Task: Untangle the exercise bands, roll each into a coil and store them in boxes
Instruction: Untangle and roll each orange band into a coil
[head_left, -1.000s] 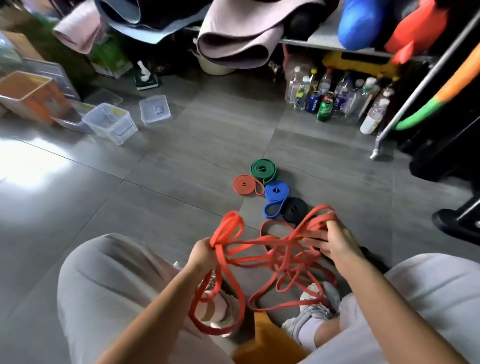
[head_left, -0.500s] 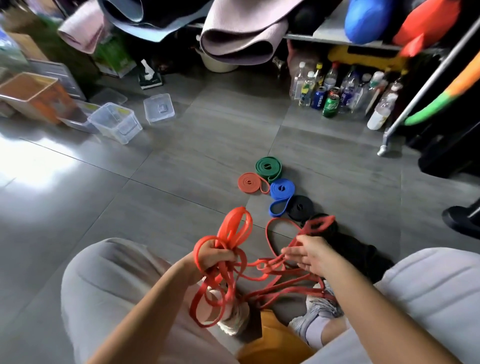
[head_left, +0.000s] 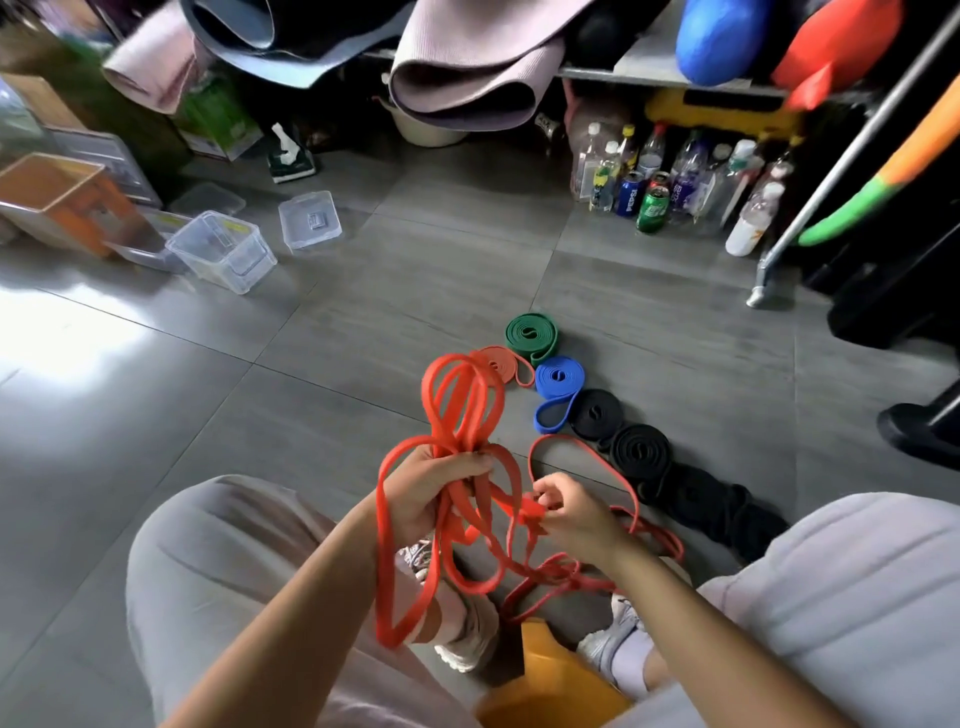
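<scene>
So, left hand (head_left: 431, 488): grips orange band tangle (head_left: 460, 434), loops up, held btwn knees (head_left: 218, 530).
Right hand (head_left: 576, 514): pinches a knot in it (fingers curled).
Coiled bands (head_left: 558, 375): row on floor (head_left: 311, 364), just ahead.

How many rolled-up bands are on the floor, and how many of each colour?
Green coil: 1
Orange coil: 1
Blue coil: 1
Black coils: 2
Total: 5 rolled bands.
The dark heap past them is too unclear to count, and the orange tangle is not rolled.
</scene>
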